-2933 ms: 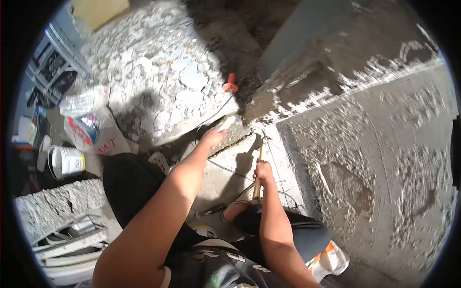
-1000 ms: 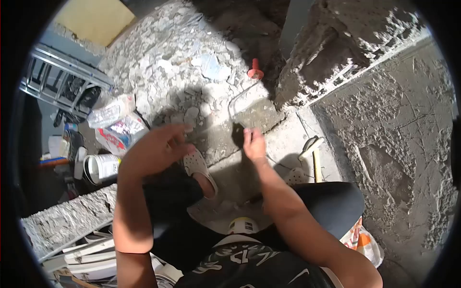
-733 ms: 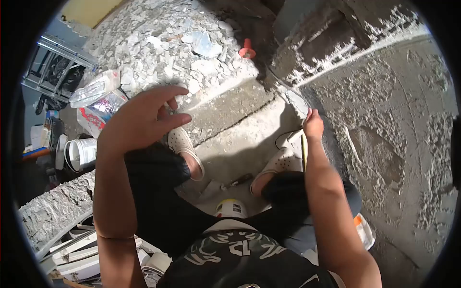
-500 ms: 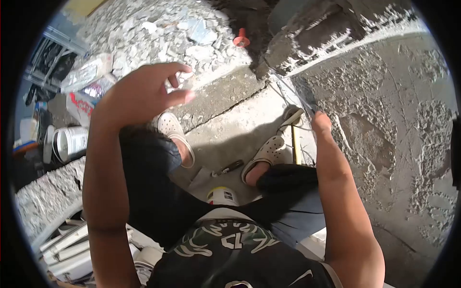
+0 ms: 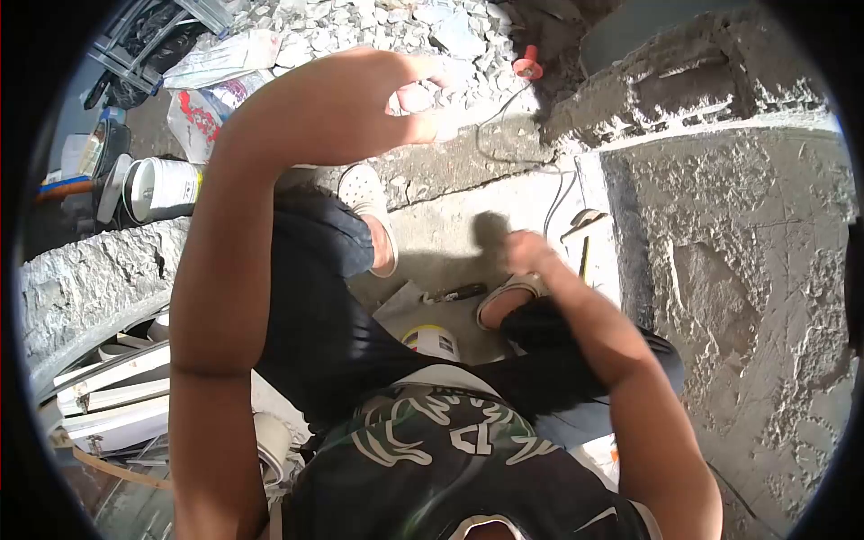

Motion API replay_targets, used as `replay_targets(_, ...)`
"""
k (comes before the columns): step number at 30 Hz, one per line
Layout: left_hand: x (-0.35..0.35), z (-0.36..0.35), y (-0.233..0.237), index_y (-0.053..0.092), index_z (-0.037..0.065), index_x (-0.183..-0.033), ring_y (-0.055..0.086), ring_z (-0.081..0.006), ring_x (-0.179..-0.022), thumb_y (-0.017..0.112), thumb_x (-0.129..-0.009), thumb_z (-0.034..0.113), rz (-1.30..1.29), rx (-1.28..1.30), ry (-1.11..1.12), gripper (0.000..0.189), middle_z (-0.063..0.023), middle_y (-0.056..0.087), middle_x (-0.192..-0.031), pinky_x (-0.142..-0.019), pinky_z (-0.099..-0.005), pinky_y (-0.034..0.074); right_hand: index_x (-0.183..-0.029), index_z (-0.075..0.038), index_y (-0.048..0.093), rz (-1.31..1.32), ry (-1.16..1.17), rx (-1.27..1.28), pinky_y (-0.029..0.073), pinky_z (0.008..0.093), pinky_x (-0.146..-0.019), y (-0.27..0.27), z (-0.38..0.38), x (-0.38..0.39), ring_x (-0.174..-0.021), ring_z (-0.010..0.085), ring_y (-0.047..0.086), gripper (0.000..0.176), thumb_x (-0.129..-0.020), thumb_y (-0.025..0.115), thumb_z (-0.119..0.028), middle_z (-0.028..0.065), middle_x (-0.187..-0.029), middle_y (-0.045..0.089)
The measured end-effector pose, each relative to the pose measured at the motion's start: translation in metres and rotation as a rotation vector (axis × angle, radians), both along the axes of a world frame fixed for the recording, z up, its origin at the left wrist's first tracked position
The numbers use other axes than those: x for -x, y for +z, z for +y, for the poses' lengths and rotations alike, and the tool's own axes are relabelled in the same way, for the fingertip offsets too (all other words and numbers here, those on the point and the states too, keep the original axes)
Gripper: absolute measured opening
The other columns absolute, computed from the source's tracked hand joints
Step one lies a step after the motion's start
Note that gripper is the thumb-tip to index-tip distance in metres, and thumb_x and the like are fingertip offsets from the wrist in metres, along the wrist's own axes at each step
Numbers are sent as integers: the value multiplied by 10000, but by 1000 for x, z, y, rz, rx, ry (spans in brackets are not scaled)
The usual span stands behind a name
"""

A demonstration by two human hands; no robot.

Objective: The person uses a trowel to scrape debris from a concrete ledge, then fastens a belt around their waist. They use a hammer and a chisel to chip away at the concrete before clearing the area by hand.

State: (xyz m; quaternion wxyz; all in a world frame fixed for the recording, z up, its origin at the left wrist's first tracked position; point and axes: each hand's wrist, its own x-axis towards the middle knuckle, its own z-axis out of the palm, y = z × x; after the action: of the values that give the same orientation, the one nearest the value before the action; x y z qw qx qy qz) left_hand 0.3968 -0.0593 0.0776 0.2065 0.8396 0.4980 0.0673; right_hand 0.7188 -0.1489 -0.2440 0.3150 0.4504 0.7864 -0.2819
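My left hand (image 5: 396,108) is raised at upper centre-left over the rubble (image 5: 333,27), its fingers curved but apart, with nothing visible between them. My right hand (image 5: 526,252) is closed just above my right shoe (image 5: 513,301); what it holds, if anything, is hidden. A dark shadow lies beside it on the concrete floor (image 5: 432,225). Between my feet are a scraper with a dark handle (image 5: 463,292) and a white tub with a yellow rim (image 5: 432,340). A hammer-like tool (image 5: 585,229) leans by the wall base, near a thin cable (image 5: 558,193).
A rough plastered wall (image 5: 720,225) stands at right. A red cone-shaped piece (image 5: 528,63) lies near the rubble. At left are plastic bags (image 5: 193,121), a white bucket (image 5: 162,187), a broken concrete edge (image 5: 99,270) and stacked white pieces (image 5: 117,405).
My right hand has moved left and down, away from the wall corner where it held a thin, long object. My left hand appears farther right and higher as the view has shifted.
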Motion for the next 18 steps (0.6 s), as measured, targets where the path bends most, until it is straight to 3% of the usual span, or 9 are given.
replay_targets(2, 7, 1, -4, 629, 136, -1261, 581, -194, -698, 699, -846, 285, 5, 16, -12, 446, -87, 557, -736, -686, -325, 471, -1193, -50, 607, 271, 149, -27, 512, 405, -935, -27, -32, 58, -1079, 341, 638, 512, -812, 738, -366, 186, -1099, 682)
replay_targets(5, 23, 7, -18, 619, 123, -1272, 563, -181, -699, 715, -840, 281, -105, -68, -98, 469, -83, 555, -736, -665, -325, 463, -1173, -90, 669, 45, 234, 7, 539, 430, -782, -71, -83, 123, -967, 282, 689, 369, -849, 656, -267, 134, -1017, 712)
replay_targets(7, 27, -2, -14, 608, 103, -1281, 558, -191, -700, 734, -834, 277, -138, -32, -26, 496, -83, 561, -753, -656, -336, 461, -1119, -98, 698, 50, 225, 41, 536, 429, -766, -75, -101, 136, -961, 287, 687, 316, -855, 634, -257, 123, -1019, 712)
replay_targets(9, 31, 1, -12, 602, 93, -1284, 559, -202, -701, 749, -827, 286, -114, 20, -30, 517, -84, 570, -774, -661, -337, 464, -1066, -105, 727, 39, 206, 70, 534, 427, -750, -77, -115, 137, -956, 292, 685, 275, -860, 612, -247, 112, -1022, 711)
replay_targets(11, 32, 2, -1, 600, 103, -1247, 640, -306, -876, 670, -879, 362, -33, 190, 24, 455, -148, 649, -920, -776, -395, 498, -989, -114, 751, 74, 186, 25, 530, 396, -738, -84, -109, 123, -985, 294, 677, 238, -867, 588, -239, 132, -1036, 702)
replay_targets(13, 36, 5, -1, 607, 84, -1234, 650, -304, -857, 659, -885, 368, -76, 98, 36, 453, -158, 667, -949, -768, -396, 496, -998, -106, 746, 110, 304, -40, 531, 405, -753, -94, -117, 113, -999, 286, 674, 248, -858, 599, -249, 136, -1041, 699)
replay_targets(15, 32, 10, 11, 610, 55, -1217, 658, -310, -834, 645, -894, 362, -87, 275, 55, 446, -185, 681, -992, -758, -391, 499, -1006, -98, 740, 155, 416, -81, 532, 414, -768, -89, -107, 113, -1013, 279, 671, 261, -848, 609, -258, 140, -1046, 697)
replay_targets(17, 33, 16, 8, 606, 37, -1221, 662, -328, -814, 634, -900, 353, -138, 259, 31, 451, -211, 681, -1020, -774, -391, 510, -1037, -75, 727, 301, 197, 314, 526, 420, -817, -75, -90, 106, -997, 280, 669, 308, -835, 624, -283, 130, -1022, 698)
replay_targets(18, 33, 18, 2, 608, 53, -1234, 653, -289, -821, 670, -884, 334, -148, 186, 14, 453, -181, 672, -980, -758, -373, 513, -1037, -75, 727, 291, 188, 312, 526, 420, -817, -85, -85, 84, -997, 280, 669, 308, -835, 624, -283, 130, -1022, 698)
